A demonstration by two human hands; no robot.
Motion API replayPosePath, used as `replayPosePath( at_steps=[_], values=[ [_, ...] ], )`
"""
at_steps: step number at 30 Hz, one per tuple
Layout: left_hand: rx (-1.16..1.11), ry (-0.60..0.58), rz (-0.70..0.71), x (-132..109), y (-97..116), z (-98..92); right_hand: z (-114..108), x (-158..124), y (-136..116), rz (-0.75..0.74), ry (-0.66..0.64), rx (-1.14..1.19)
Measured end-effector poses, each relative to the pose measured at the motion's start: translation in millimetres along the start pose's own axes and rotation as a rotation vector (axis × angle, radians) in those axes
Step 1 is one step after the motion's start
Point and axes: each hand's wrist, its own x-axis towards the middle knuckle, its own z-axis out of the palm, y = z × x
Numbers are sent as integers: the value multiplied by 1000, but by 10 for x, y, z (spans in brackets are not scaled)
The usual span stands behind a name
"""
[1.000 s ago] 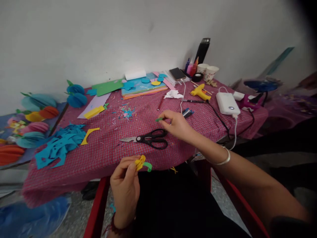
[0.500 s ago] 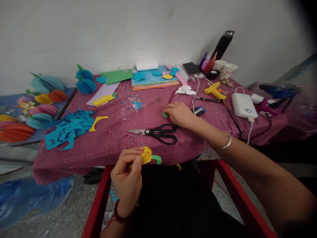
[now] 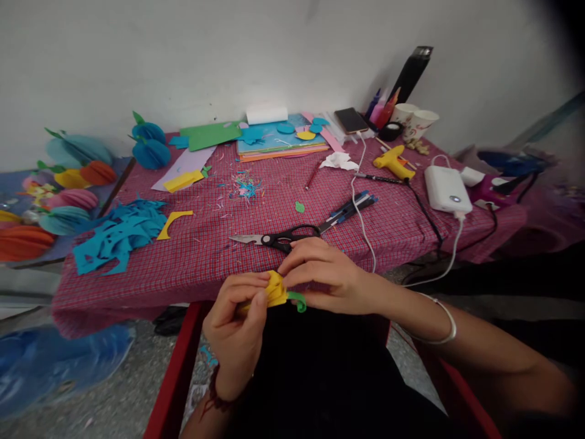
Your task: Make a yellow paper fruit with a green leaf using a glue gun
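Observation:
My left hand (image 3: 237,326) pinches a yellow folded-paper ornament (image 3: 276,290) at the table's front edge, above my lap. From the ornament's right end sticks a curled green paper strip (image 3: 299,300). Bent over from the right, my right hand (image 3: 331,277) has its fingertips on the ornament's upper right side, with the thumb partly hidden near the strip. Just behind the hands lie black-handled scissors (image 3: 269,239), blades pointing left, handles partly covered by my right hand. A small green paper leaf (image 3: 299,207) rests on the checked cloth beyond them.
Blue paper scraps (image 3: 121,235) and a yellow offcut (image 3: 173,223) lie left. Finished paper ornaments (image 3: 75,201) crowd the far left. Coloured sheets (image 3: 283,146) are stacked behind. A yellow glue gun (image 3: 390,161), white power bank (image 3: 448,188), cables and paper cups (image 3: 420,125) stand right.
My right hand has left the green leaf on the cloth and come down toward me, onto the yellow paper ornament. My left hand keeps its hold in nearly the same place.

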Motion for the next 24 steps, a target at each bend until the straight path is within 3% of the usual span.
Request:
replayPosePath(
  at_steps=[6,19,24],
  values=[
    [94,-38,70,6,11,-1,13,-1,-41,25,58,82],
    [91,-153,110,29,77,-10,68,4,-151,249,149,358],
    [169,-106,159,41,94,33,95,-16,-169,312,211,354]
  ],
)
